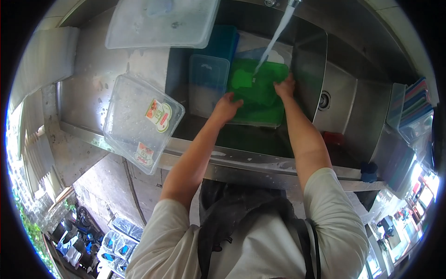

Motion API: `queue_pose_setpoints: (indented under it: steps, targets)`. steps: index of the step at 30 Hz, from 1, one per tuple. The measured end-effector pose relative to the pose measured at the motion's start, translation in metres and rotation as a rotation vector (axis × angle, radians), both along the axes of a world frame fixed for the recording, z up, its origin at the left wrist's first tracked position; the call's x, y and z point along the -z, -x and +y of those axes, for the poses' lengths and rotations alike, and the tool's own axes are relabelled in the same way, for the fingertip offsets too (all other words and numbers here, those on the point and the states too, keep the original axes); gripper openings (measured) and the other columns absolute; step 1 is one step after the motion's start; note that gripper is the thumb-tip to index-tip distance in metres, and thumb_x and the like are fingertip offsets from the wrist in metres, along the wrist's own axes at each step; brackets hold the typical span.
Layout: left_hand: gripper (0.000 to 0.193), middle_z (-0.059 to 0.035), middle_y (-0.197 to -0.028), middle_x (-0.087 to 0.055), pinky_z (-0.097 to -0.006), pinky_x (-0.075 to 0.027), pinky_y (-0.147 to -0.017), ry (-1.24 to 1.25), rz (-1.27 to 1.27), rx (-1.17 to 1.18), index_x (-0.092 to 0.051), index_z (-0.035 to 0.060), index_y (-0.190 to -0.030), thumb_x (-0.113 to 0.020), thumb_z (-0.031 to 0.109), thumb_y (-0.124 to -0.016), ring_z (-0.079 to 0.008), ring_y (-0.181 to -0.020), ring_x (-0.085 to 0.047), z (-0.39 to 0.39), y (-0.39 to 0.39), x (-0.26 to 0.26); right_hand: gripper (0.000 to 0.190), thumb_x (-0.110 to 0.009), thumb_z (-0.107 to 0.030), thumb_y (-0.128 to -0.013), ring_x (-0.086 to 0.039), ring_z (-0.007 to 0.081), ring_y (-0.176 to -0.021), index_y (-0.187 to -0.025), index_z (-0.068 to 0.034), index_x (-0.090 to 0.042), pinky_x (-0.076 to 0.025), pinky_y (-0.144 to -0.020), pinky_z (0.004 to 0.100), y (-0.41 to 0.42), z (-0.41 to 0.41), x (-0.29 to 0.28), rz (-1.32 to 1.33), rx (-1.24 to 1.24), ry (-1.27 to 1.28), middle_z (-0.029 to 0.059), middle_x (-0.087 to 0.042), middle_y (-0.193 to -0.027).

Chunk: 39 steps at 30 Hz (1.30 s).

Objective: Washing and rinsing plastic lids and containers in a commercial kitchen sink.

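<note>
A green plastic lid or tray [259, 92] lies in the sink basin [202, 129], and a stream of water [277, 35] falls on it from the faucet. My right hand [285, 86] grips its right edge. At its left edge is my left hand [228, 107], thumb and fingers apart; whether it grips the edge cannot be told. Left of the green piece stand a clear plastic container [209, 78] and a teal container [221, 42]. A whitish plastic piece [287, 50] shows behind it.
A clear lid with stickers [136, 115] overhangs the steel counter's front edge. A large translucent container [160, 24] sits at the back left. On the right are a second basin [339, 94] with a red object [333, 138], a dark blue cloth or sponge [369, 172] and a bin of colored lids [414, 104].
</note>
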<state>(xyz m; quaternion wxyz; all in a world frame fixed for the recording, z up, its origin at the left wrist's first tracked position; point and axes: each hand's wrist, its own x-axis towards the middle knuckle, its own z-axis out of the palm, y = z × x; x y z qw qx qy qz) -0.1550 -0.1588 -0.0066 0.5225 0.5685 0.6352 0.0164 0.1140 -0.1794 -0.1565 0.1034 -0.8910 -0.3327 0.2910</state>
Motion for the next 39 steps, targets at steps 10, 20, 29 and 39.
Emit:
queue_pose_setpoints:
  steps: [10, 20, 29, 39]
  targets:
    - [0.059, -0.0247, -0.107, -0.063, -0.043, -0.046, -0.088, 0.1, -0.254, -0.164, -0.064, -0.0037, -0.108, -0.047, 0.051, -0.092, -0.0349, -0.107, -0.06, 0.063, -0.097, 0.049, 0.053, -0.074, -0.026, -0.077, -0.059, 0.0343, -0.107, -0.118, 0.002, -0.056, -0.047, -0.09, 0.0386, -0.004, 0.005, -0.091, 0.323, 0.105, -0.189, 0.0193, -0.06, -0.117]
    - [0.044, -0.01, -0.113, -0.062, -0.0345, -0.05, -0.088, 0.434, -0.912, -0.159, -0.05, 0.0004, -0.129, -0.061, 0.017, -0.091, -0.0193, -0.102, -0.06, 0.118, -0.036, -0.08, 0.044, -0.07, -0.011, -0.082, -0.051, 0.0341, -0.114, -0.124, -0.009, -0.058, -0.042, -0.097, 0.0381, 0.054, -0.034, -0.29, 0.337, -0.816, -0.686, 0.0149, -0.049, -0.13]
    - [0.061, -0.0121, -0.14, -0.046, -0.032, -0.033, -0.105, -0.259, -0.76, -0.274, -0.026, 0.0073, -0.148, -0.054, 0.023, -0.096, -0.02, -0.127, -0.044, 0.04, 0.006, -0.064, 0.062, -0.066, -0.034, -0.086, -0.042, 0.041, -0.126, -0.132, 0.001, -0.044, -0.038, -0.101, 0.0446, -0.023, -0.01, -0.207, 0.384, 0.183, -0.406, 0.0239, -0.044, -0.137]
    - [0.073, -0.0213, -0.137, -0.046, -0.0373, -0.03, -0.108, -0.355, -0.325, -0.259, -0.017, 0.0025, -0.149, -0.045, 0.046, -0.097, -0.0335, -0.134, -0.037, 0.025, -0.011, -0.049, 0.052, -0.063, -0.027, -0.089, -0.063, 0.0363, -0.099, -0.131, 0.0, -0.045, -0.05, -0.087, 0.0373, -0.022, -0.022, -0.239, -0.066, -0.089, -0.743, 0.0218, -0.064, -0.107]
